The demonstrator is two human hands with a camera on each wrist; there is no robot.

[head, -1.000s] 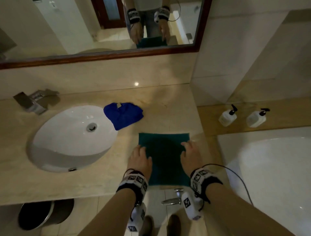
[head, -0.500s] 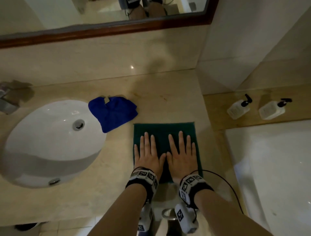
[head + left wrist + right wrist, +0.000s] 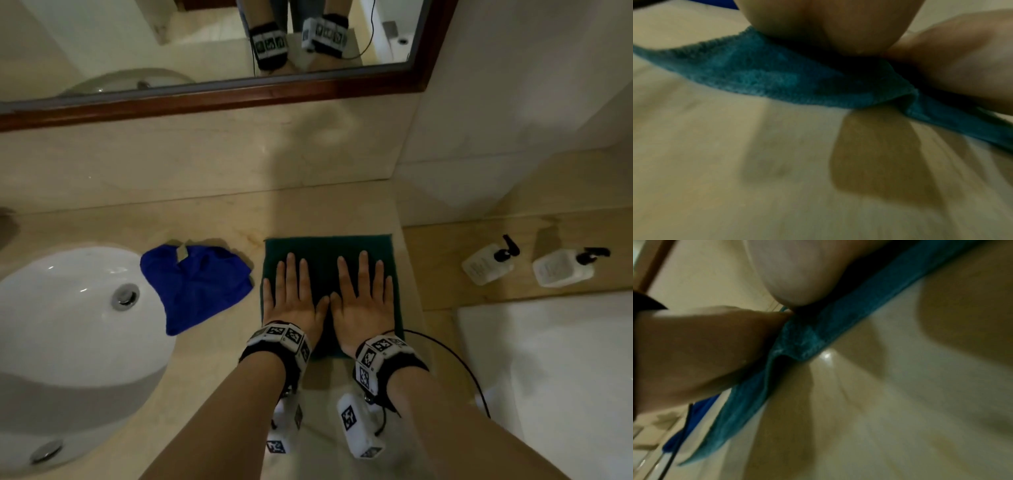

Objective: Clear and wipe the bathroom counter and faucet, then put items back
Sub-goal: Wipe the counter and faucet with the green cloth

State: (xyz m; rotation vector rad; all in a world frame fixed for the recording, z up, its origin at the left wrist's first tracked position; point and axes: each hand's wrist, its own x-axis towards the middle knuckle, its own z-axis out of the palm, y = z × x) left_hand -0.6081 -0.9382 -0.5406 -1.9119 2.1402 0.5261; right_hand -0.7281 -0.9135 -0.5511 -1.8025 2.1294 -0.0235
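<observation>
Teal towel (image 3: pixel 329 250), folded square, lies under left hand (image 3: pixel 294 301) and right hand (image 3: pixel 363 301), both pressing flat.

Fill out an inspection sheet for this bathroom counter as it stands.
Surface: beige stone counter, bare near the mirror.
Job's things: green towel spread flat at the front edge; blue cloth crumpled beside the sink.
Clutter: nothing seen.
Grippers: left hand and right hand pressed flat on the towel, fingers straight.
Cables: black cable running from the right wrist.
Surroundings: two pump bottles on the ledge by the tub; mirror above.
</observation>
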